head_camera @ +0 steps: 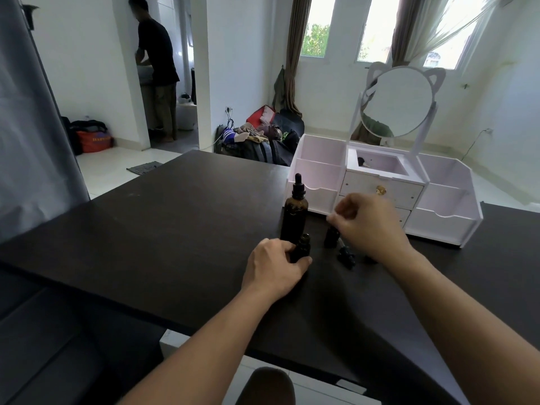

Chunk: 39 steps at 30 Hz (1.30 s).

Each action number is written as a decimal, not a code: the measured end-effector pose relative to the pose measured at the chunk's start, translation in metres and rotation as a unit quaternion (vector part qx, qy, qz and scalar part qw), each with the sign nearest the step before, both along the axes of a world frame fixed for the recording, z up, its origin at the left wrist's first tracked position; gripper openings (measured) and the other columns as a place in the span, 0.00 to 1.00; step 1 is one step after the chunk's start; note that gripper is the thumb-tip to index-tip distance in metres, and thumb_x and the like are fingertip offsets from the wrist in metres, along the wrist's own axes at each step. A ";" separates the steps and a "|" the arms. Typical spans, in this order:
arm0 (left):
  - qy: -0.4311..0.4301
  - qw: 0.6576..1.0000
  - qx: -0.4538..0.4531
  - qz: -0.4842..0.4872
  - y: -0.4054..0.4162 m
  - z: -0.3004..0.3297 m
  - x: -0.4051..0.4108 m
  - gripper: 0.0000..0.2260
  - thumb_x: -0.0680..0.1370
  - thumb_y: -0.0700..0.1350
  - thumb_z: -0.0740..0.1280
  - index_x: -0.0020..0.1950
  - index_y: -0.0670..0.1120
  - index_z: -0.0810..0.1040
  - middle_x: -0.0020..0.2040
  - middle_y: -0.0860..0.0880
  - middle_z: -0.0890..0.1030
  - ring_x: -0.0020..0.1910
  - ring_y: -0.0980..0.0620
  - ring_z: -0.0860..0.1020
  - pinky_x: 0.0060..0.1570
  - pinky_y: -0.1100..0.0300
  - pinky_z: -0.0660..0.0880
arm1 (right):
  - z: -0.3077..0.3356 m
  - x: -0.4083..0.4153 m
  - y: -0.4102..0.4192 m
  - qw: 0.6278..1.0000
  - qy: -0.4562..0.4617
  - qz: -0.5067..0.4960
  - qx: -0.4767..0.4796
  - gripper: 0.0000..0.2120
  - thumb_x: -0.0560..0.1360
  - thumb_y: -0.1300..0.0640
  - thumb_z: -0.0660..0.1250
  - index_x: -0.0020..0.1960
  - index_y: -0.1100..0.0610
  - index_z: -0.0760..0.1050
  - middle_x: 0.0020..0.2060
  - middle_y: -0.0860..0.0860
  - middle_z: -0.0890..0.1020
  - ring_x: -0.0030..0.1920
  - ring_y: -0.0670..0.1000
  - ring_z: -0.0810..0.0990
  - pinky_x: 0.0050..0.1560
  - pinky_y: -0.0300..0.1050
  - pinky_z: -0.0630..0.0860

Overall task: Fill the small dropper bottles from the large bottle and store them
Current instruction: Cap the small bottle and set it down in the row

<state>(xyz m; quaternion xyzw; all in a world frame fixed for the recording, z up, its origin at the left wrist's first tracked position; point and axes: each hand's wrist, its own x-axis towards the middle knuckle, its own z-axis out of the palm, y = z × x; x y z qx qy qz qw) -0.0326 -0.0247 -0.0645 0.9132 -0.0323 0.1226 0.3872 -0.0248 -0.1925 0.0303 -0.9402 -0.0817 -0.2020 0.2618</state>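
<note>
A large amber bottle with a black dropper cap stands upright on the black table. Just in front of it, my left hand grips a small dark bottle that has no cap on. My right hand has its fingers curled over the top of a second small dark bottle; what the fingertips pinch is hidden. A loose black dropper cap lies on the table between my hands.
A white organiser with open compartments, small drawers and a round cat-ear mirror stands at the table's far right. A person stands in a doorway far back on the left. Bags lie piled on the floor beyond the table.
</note>
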 end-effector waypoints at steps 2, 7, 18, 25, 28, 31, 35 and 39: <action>-0.006 1.000 0.000 0.006 -0.001 0.001 0.000 0.14 0.71 0.62 0.71 0.46 0.53 0.83 0.42 0.49 0.78 0.41 0.52 0.77 0.38 0.61 0.69 | -0.013 -0.011 -0.008 0.995 0.039 -0.042 -0.080 0.08 0.73 0.49 0.73 0.48 0.52 0.79 0.42 0.50 0.82 0.45 0.52 0.81 0.46 0.47 0.79; -0.008 1.000 0.011 0.014 -0.001 0.002 -0.002 0.12 0.69 0.61 0.72 0.38 0.54 0.78 0.38 0.51 0.77 0.38 0.54 0.76 0.36 0.62 0.67 | -0.032 -0.027 -0.007 0.976 0.069 -0.113 -0.173 0.17 0.74 0.43 0.69 0.55 0.54 0.75 0.48 0.53 0.82 0.50 0.57 0.81 0.44 0.47 0.75; -0.012 1.000 0.019 0.012 -0.001 0.004 -0.003 0.12 0.71 0.60 0.72 0.38 0.53 0.76 0.35 0.53 0.75 0.36 0.57 0.73 0.31 0.66 0.61 | -0.025 -0.040 -0.013 0.978 0.084 -0.130 -0.140 0.13 0.76 0.51 0.67 0.57 0.55 0.73 0.45 0.53 0.78 0.48 0.58 0.79 0.40 0.44 0.68; -0.010 1.000 0.022 0.019 -0.002 0.005 -0.003 0.13 0.71 0.60 0.72 0.37 0.52 0.75 0.36 0.53 0.75 0.37 0.55 0.74 0.32 0.64 0.62 | -0.003 -0.054 -0.022 0.998 0.045 -0.046 -0.009 0.05 0.70 0.57 0.72 0.46 0.52 0.80 0.41 0.49 0.82 0.44 0.51 0.80 0.47 0.45 0.77; -0.004 1.000 0.013 0.016 -0.002 0.004 -0.004 0.14 0.72 0.59 0.72 0.48 0.50 0.83 0.40 0.51 0.77 0.41 0.54 0.75 0.36 0.62 0.65 | 0.009 -0.054 -0.015 0.999 0.023 0.020 0.035 0.07 0.70 0.60 0.71 0.48 0.52 0.82 0.40 0.44 0.81 0.41 0.44 0.78 0.44 0.35 0.73; 0.004 1.000 0.013 0.020 -0.002 0.004 -0.004 0.16 0.72 0.59 0.72 0.53 0.51 0.83 0.42 0.51 0.77 0.41 0.55 0.75 0.34 0.63 0.64 | 0.014 -0.049 -0.007 0.998 0.026 0.058 0.024 0.10 0.73 0.62 0.70 0.52 0.52 0.81 0.42 0.44 0.81 0.40 0.40 0.77 0.42 0.29 0.70; 0.015 0.999 0.008 0.027 -0.003 0.006 -0.004 0.18 0.72 0.59 0.73 0.58 0.51 0.83 0.48 0.50 0.78 0.46 0.53 0.76 0.41 0.61 0.69 | 0.016 -0.042 0.005 0.996 0.020 0.080 -0.022 0.11 0.75 0.63 0.68 0.56 0.53 0.81 0.46 0.48 0.82 0.43 0.44 0.77 0.49 0.38 0.74; 0.021 1.000 0.002 0.022 -0.002 0.006 -0.005 0.19 0.72 0.60 0.72 0.58 0.51 0.83 0.49 0.50 0.78 0.46 0.53 0.76 0.42 0.60 0.69 | 0.018 -0.035 0.015 0.991 0.018 0.104 -0.086 0.13 0.75 0.64 0.67 0.58 0.53 0.81 0.51 0.50 0.84 0.45 0.45 0.76 0.49 0.37 0.73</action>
